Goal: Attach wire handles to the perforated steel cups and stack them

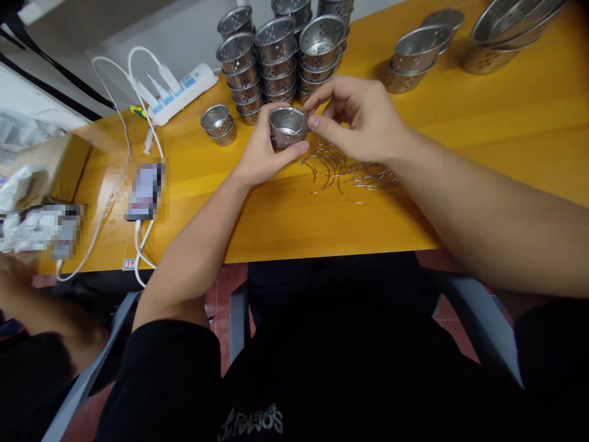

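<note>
My left hand (271, 147) is wrapped round a small metal strainer cup (288, 138) and holds it above the table with its mouth up. At the cup's right rim, my right hand (354, 116) has its thumb and forefinger pinched together. A thin bright wire shows faintly inside the cup by those fingertips; most of it is hidden. Below my right hand lies a loose pile of curved metal wires (329, 166). Just left of my left hand, two small perforated cups (218, 126) stand nested on the table.
Tall stacks of perforated metal cups (276, 61) stand behind my hands. More strainer cups (414, 55) and larger ones (492, 55) are at the back right. To the left are a power strip (184, 95), a phone (145, 190) on a cable, and another person's arm (59, 313).
</note>
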Available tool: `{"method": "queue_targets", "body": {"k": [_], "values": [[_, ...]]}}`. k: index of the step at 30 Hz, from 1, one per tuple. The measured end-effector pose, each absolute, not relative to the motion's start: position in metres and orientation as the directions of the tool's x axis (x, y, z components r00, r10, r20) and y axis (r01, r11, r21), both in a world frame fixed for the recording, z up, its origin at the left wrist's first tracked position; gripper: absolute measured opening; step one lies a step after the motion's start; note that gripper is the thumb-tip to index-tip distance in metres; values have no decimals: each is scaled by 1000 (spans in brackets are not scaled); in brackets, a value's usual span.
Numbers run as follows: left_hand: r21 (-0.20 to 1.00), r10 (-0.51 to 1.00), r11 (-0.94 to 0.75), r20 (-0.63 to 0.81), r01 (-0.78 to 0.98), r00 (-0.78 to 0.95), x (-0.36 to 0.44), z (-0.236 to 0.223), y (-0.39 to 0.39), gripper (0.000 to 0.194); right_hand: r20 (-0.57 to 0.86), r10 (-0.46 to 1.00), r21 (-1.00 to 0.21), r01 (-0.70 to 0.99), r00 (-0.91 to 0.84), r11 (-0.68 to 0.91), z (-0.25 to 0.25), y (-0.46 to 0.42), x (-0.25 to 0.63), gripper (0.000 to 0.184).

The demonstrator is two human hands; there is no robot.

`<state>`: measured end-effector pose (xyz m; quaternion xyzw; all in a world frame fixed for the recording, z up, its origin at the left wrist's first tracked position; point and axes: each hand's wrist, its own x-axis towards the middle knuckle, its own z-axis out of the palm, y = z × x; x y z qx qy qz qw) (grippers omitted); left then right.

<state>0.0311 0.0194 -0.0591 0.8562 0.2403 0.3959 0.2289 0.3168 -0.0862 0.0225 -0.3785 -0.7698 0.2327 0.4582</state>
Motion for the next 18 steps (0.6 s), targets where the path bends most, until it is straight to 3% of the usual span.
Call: {"method": "queue_targets", "body": {"k": [4,8,14,18], "values": [[588,615,-766,553,260,563,27,-59,24,116,526,779,-639,444,-342,627,24,-88,320,41],[565,601,-781,564,267,566,28,-55,21,117,439,818,-668,474,-372,574,28,-89,321,36],[534,584,-798,571,279,576,34,-45,7,113,396,747,-574,491,-533,655,28,-89,321,38],[529,554,-815,594,235,583,35,-42,4,107,345,754,-577,508,-559,640,30,-93,319,46]]}}
